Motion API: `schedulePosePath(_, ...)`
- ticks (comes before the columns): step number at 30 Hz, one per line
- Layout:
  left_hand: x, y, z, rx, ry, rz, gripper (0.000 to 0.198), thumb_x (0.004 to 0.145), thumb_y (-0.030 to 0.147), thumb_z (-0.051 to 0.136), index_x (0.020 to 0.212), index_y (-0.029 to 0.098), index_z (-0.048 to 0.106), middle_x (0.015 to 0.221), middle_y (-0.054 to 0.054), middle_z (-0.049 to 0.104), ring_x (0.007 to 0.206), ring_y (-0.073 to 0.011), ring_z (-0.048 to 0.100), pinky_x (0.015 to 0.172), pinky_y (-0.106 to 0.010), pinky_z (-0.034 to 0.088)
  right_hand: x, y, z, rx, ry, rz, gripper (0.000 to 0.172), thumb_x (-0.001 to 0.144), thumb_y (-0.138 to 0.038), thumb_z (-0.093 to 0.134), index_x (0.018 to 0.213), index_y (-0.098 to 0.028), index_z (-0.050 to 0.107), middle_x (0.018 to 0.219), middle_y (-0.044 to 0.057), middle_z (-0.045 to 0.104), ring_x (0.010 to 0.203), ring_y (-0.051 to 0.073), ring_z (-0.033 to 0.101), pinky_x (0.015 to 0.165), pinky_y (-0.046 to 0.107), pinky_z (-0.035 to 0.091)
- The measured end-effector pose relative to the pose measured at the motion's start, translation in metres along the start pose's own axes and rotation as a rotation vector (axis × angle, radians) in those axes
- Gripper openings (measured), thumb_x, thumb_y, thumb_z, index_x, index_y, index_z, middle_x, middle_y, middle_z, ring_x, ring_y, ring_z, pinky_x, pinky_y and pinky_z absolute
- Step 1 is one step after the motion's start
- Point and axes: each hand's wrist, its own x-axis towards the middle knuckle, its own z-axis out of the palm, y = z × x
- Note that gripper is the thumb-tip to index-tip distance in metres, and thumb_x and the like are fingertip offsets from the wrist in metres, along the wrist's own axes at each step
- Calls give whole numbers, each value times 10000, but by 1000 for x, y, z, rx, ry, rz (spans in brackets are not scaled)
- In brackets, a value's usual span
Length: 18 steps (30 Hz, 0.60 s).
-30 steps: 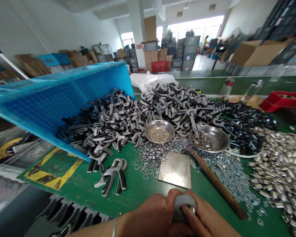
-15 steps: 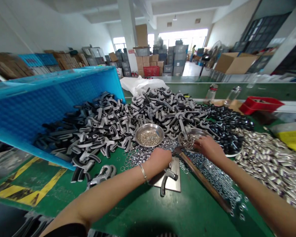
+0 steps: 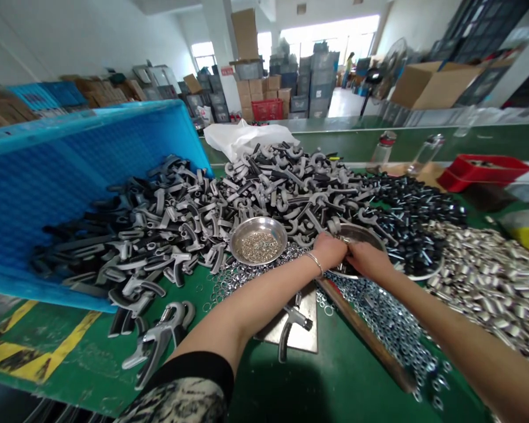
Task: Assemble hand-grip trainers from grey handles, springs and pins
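My left hand (image 3: 330, 251) is closed over the left part of a steel bowl (image 3: 377, 237). My right hand (image 3: 367, 259) is over the same bowl, its fingers bent together and meeting the left fingertips. Whatever either hand pinches is hidden by the fingers. Below my left forearm, a grey-and-black handle part (image 3: 286, 336) with a spring lies on a flat metal plate (image 3: 307, 338). A hammer (image 3: 364, 332) with a wooden handle rests slantwise on the green table, its head hidden behind the hands.
A steel dish (image 3: 260, 222) of small brass-coloured pieces stands among loose rings (image 3: 224, 285). Behind lies a heap of grey handles (image 3: 264, 182), spilling from a blue crate (image 3: 92, 147). Rightward are black screw-like parts (image 3: 405, 205), metal cylinders (image 3: 489, 270), nuts (image 3: 392, 320) and a red bin (image 3: 480, 171).
My left hand has moved forward and right, from near the metal plate to the bowl where my right hand is. The fingers of both hands now meet. The view has shifted slightly.
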Motion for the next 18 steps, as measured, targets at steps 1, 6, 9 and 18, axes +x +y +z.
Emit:
schedulePosePath(1,0,0,1,-4,2,-2,268,930,122,483,926,97,750,979,-168,743,1005,-283,677,980,-466,431,1,1,1,9,-2,-9,253,906,-253,538,1080,-164,697,1116,171,718,1059,287,659,810,337,507)
schedulePosePath(6,-1,0,1,-28,35,0,254,920,120,507,859,92,752,938,-175,745,988,-302,676,983,-487,400,4,1,4,40,4,-37,258,902,-304,567,1096,-199,700,1165,144,710,1082,287,654,814,339,505)
schedulePosePath(9,-6,-2,-1,-52,84,-17,252,930,114,495,884,85,741,963,-184,739,1001,-303,674,959,-469,416,4,1,4,43,16,-22,250,905,-317,563,1059,-197,718,1114,150,728,1033,306,676,787,359,505)
schedulePosePath(18,-53,-7,-16,-301,322,-142,337,1034,326,379,1179,79,557,1008,-128,700,906,-191,674,771,-287,490,-1,-1,0,125,102,3,197,886,-239,542,934,-176,723,975,141,740,923,275,678,771,341,469)
